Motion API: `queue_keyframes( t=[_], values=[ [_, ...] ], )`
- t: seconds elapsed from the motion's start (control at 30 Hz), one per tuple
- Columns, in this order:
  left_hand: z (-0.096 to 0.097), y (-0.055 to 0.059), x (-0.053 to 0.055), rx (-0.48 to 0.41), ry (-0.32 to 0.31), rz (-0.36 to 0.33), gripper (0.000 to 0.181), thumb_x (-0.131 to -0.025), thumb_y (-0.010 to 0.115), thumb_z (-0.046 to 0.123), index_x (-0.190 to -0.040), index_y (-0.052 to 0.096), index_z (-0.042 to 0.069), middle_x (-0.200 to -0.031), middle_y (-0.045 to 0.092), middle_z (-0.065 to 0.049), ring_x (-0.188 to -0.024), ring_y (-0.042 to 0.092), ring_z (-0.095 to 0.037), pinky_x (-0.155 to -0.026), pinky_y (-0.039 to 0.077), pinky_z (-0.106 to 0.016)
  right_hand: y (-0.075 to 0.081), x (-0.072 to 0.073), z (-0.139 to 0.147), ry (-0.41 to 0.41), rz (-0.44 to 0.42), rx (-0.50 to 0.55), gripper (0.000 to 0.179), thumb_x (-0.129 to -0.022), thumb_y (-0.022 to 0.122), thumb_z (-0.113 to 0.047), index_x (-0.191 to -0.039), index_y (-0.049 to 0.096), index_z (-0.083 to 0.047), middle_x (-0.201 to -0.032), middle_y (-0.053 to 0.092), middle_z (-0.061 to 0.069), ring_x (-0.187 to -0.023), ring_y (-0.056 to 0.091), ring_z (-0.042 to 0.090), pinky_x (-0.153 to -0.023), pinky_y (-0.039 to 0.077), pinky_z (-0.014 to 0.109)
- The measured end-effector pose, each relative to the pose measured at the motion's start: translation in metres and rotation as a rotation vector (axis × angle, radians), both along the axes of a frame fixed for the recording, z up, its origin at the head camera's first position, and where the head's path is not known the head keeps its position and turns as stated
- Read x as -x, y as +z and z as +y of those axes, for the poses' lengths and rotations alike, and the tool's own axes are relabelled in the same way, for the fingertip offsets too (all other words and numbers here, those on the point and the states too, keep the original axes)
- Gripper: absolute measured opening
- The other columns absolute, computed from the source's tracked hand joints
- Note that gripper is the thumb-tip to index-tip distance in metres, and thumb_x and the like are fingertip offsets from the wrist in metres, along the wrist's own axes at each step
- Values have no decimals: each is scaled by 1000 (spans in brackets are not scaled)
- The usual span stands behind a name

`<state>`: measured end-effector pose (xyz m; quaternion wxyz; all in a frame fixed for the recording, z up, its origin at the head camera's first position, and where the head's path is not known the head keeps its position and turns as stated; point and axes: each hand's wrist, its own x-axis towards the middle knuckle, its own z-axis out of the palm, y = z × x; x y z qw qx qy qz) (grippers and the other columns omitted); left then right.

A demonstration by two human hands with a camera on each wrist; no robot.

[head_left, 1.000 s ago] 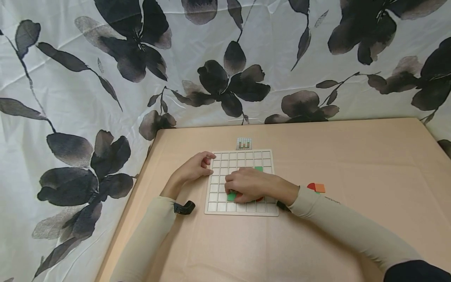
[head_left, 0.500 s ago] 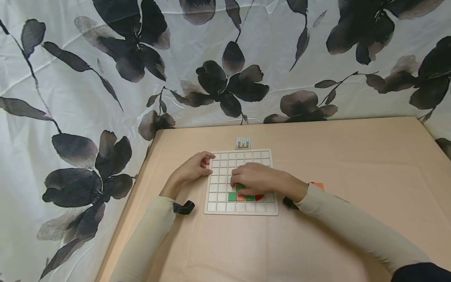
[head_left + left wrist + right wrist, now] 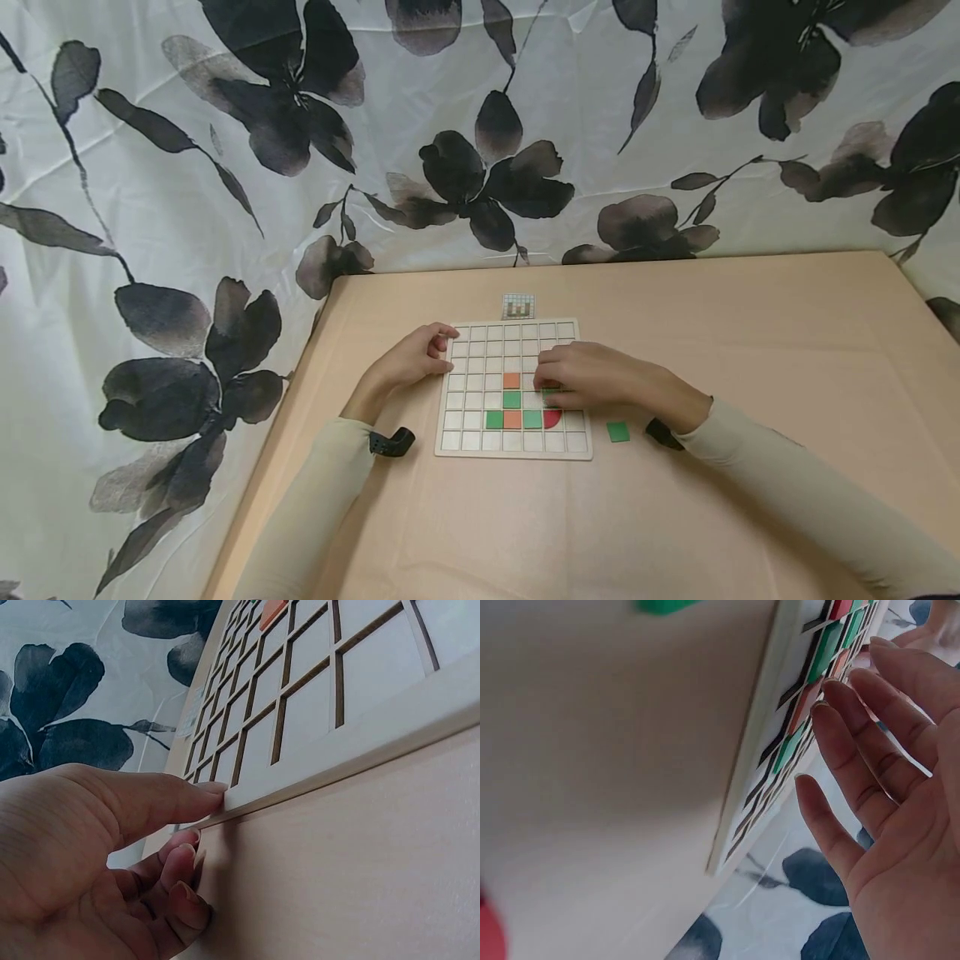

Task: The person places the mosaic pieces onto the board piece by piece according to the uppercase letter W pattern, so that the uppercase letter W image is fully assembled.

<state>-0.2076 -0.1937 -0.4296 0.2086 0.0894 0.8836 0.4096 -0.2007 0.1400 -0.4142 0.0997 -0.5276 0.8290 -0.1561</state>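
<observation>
The gridded board (image 3: 465, 439) is lying flat on a tan tabletop (image 3: 750, 350), its near edge running left to right, longer axis unclear. The left hand (image 3: 408, 358) is resting its thumb on the left rim, lower fingers loosely curling. The right hand (image 3: 600, 375) is spreading relaxed fingers over coloured tiles (image 3: 825, 651). Floral cloth (image 3: 420, 92) is hanging behind.

I read the pale rectangular gridded board (image 3: 337, 750) as wood, its rim smooth and matt. On my feed, the green square tile (image 3: 618, 432), orange square tile (image 3: 512, 381) and red round-edged tile (image 3: 552, 419) look smooth; wood or plastic, I can't tell. The tan tabletop (image 3: 750, 350) appears smooth, the white floral sheet (image 3: 600, 75) creased cloth, the beige sleeve (image 3: 810, 492) matt fabric.
</observation>
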Motion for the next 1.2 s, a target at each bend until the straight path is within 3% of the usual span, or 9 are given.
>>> queue_keyframes(
  t=[0.3,0.5,0.77,1.0,1.2],
  values=[
    [0,-1,-2,15,14,-3,51,-90,72,-1,-137,53,1,-103,47,-12,-92,46,-22,-76,42,-30,0,-6,9,40,-16,56,9,-93,74,-22,-102,74,-19,-97,64,-6,-87,54,10,-81,50,30],
    [0,-3,-2,15,11,-1,50,-90,72,-1,-137,54,2,-103,46,-11,-92,46,-22,-79,42,-32,0,-12,-5,108,13,85,10,-93,74,-23,-103,76,-21,-101,63,-8,-95,54,11,-88,49,32],
    [1,-4,-3,6,5,10,50,-90,72,-2,-136,53,0,-102,46,-11,-91,46,-22,-78,41,-30,-3,-18,-28,224,83,100,10,-96,71,-25,-104,76,-24,-98,59,-10,-88,50,10,-83,45,30],
    [2,-3,-4,14,10,11,50,-90,72,-1,-136,53,1,-102,46,-10,-91,46,-22,-78,41,-30,-8,-21,-35,225,109,87,16,-99,67,-33,-109,77,-26,-96,57,-11,-88,49,8,-81,43,30],
    [2,-4,-5,20,19,11,50,-90,72,-2,-136,53,2,-103,46,-10,-92,46,-22,-79,41,-32,-9,-18,-22,201,108,91,13,-95,71,-24,-107,75,-25,-103,58,-9,-89,50,12,-85,45,33]
  ],
)
